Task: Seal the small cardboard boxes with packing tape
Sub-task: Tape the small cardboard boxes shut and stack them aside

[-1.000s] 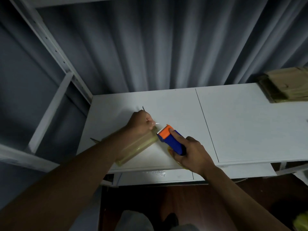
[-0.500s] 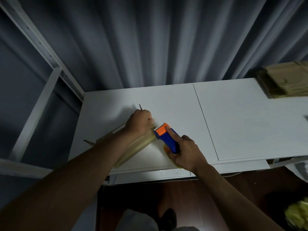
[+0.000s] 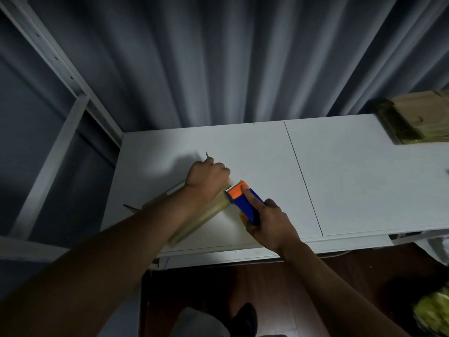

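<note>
A small flat cardboard box [image 3: 204,215] lies on the white table [image 3: 340,178], mostly under my left forearm; a shiny tape strip runs along its near side. My left hand [image 3: 207,177] grips the box's far end with curled fingers. My right hand [image 3: 269,222] holds a blue and orange tape dispenser [image 3: 243,200], index finger along its top. The dispenser's orange head touches the box end just right of my left hand.
A stack of flattened cardboard boxes [image 3: 418,120] sits at the table's far right. A grey curtain hangs behind the table. A white metal rack frame [image 3: 60,76] stands at the left. Dark floor lies below the table's front edge.
My hands, the box and the dispenser keep the same pose. The dispenser's head has stayed at the box end; only the camera view shifted a little.
</note>
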